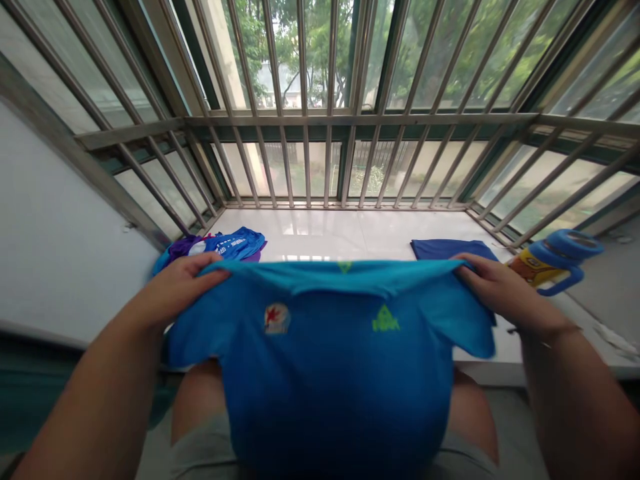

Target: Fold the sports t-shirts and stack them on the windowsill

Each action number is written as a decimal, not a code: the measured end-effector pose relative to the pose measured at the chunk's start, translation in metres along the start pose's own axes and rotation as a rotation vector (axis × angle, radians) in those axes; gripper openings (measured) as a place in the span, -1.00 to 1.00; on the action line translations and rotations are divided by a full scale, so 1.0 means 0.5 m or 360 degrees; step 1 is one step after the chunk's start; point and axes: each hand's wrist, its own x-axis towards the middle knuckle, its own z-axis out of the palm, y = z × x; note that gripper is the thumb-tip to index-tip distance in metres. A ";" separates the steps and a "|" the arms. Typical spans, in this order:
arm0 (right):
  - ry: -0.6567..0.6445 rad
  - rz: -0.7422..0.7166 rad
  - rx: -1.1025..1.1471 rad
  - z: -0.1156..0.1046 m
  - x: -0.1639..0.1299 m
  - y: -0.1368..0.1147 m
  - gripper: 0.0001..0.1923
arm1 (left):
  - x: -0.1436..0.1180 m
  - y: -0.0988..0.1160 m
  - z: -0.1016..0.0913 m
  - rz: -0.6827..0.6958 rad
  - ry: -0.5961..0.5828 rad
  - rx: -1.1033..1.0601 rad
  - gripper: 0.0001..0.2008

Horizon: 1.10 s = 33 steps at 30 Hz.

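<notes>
A blue T-shirt (335,373) hangs stretched out in front of me, with a red-and-white badge on one side of the chest and a green logo on the other. My left hand (193,280) pinches its shoulder at the left, thumb on top of the cloth. At the opposite shoulder, my right hand (493,287) grips the fabric in the same way. The lower part of the shirt drops over my lap, and its hem is out of sight in the dark at the bottom.
Crumpled blue and purple clothes (235,245) lie on the white sill (325,230) at the left. A folded navy cloth (450,249) rests at the right, near a blue-and-yellow bottle (555,260) with a handle. Metal window bars (305,120) enclose the sill behind.
</notes>
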 end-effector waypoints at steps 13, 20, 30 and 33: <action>0.0035 -0.0398 -0.0510 0.419 0.024 -0.085 -0.44 | 0.140 -0.137 0.469 0.0849 0.0037 0.1246 -0.47; -0.0238 -0.0257 -0.0586 0.529 -0.102 -0.042 -0.28 | -0.005 -0.255 0.559 0.0715 -0.0081 0.1344 -0.25; -0.0203 -0.0186 -0.0604 0.537 -0.156 -0.056 -0.28 | -0.037 -0.257 0.555 0.0687 -0.0022 0.1322 -0.29; -0.0205 -0.0179 -0.0602 0.536 -0.162 -0.057 -0.28 | -0.039 -0.252 0.554 0.0684 -0.0024 0.1331 -0.30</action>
